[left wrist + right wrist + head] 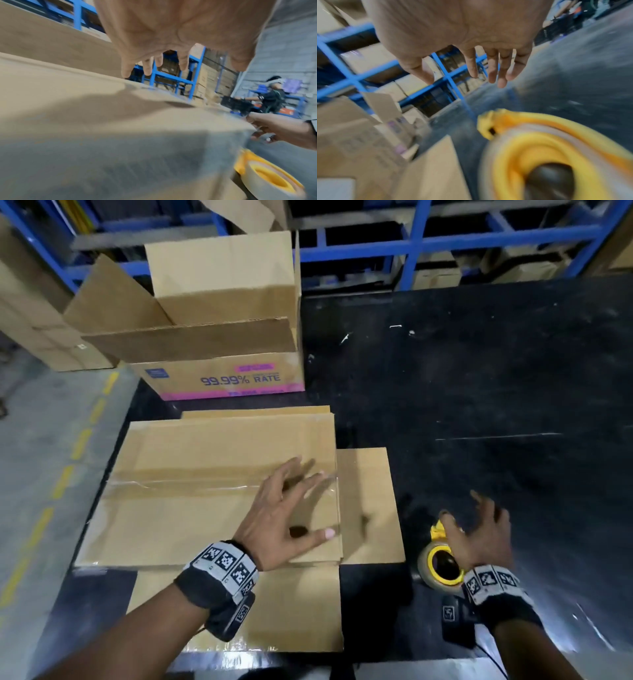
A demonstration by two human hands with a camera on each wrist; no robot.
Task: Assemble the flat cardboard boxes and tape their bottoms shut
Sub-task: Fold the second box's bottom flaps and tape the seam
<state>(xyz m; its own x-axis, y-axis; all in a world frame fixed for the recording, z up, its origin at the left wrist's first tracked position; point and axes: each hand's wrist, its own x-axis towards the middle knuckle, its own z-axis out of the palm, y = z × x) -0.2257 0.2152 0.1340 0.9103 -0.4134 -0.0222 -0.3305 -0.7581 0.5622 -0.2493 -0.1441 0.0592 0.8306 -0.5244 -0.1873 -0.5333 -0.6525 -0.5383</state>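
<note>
A cardboard box (205,508) lies on the black table (479,388) with its closed bottom flaps up. A strip of clear tape (178,484) runs along their seam. My left hand (313,501) hovers over the box's right end, fingers spread and holding nothing. In the left wrist view the fingers (149,67) hang clear of the cardboard (85,108). My right hand (469,515) is open just above the yellow tape dispenser (442,568), which rests on the table right of the box. The right wrist view shows spread fingers (493,73) over the blurred dispenser (539,142).
Flat cardboard sheets (366,508) lie under the box and stick out to the right and front. An open printed box (222,337) stands at the table's back left. Blue racks (411,244) with cartons line the far side. Another person (272,97) works in the distance.
</note>
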